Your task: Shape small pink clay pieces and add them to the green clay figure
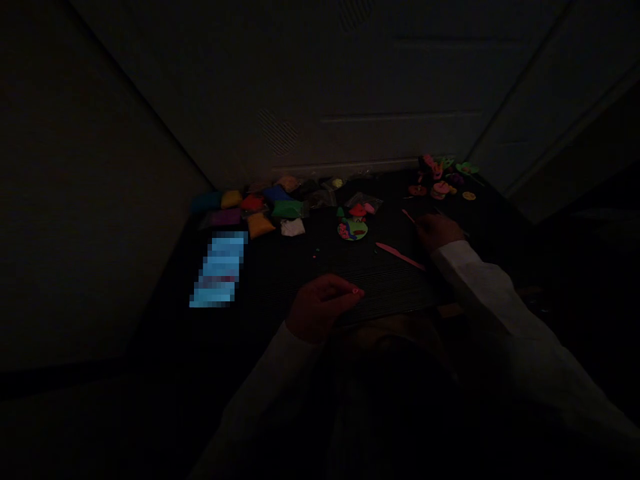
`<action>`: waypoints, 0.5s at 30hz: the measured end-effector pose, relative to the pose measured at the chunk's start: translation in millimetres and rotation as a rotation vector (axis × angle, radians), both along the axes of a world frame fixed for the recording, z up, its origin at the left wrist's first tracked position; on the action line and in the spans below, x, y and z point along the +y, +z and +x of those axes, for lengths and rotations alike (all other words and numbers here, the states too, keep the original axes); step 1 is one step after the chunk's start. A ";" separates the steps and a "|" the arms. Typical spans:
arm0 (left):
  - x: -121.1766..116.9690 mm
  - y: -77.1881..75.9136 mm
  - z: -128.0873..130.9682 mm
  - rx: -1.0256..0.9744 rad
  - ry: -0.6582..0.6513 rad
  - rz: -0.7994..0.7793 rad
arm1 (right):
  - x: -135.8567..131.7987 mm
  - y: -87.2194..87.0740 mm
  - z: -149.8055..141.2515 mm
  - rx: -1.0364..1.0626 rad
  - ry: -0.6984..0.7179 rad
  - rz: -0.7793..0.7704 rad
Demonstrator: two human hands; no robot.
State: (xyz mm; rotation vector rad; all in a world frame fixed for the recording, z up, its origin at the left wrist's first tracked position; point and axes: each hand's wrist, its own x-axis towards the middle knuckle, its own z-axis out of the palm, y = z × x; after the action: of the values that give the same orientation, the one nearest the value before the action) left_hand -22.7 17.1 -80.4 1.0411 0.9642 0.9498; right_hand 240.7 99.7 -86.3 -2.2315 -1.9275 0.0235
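Observation:
Near the front of the dark table, my left hand [320, 307] is closed in a pinch. A tiny pink piece of clay [356, 291] shows at its fingertips. Farther right, my right hand [440, 231] is low over the table, fingers curled around a thin pink modelling tool [408, 215] whose end sticks out to the left. Between the hands lies a pink plastic clay knife [400, 255]. Beyond them sits a round green clay base [360, 233] with blue and pink parts and a red-capped mushroom [358, 211] at its back edge. The dim light hides finger details.
Bags of coloured clay, among them a green one [287, 209] and an orange one [261, 225], line the back left. A lit, pixelated phone screen [220, 270] lies at left. Finished clay figures, including a pink one [441, 191], stand back right against the wall [350, 140].

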 end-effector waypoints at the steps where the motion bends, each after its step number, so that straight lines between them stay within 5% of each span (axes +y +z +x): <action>1: 1.2 0.2 -1.1 0.052 -0.003 0.028 | -0.5 0.2 0.1 0.002 0.001 0.002; 7: 22.6 10.3 -8.7 0.420 0.048 0.279 | -7.2 3.4 -5.4 0.017 0.047 0.095; 11: 50.1 12.1 -4.8 0.672 0.123 0.436 | -8.9 5.6 -14.4 0.096 0.177 0.321; 15: 76.9 5.4 4.5 0.887 0.166 0.677 | -10.4 6.8 -23.1 0.239 0.318 0.319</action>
State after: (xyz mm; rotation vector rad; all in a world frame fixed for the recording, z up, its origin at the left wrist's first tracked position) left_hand -18.2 94.0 -75.0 2.0783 1.5057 0.9782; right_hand 217.6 89.2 -79.5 -1.6306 -1.9705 0.0245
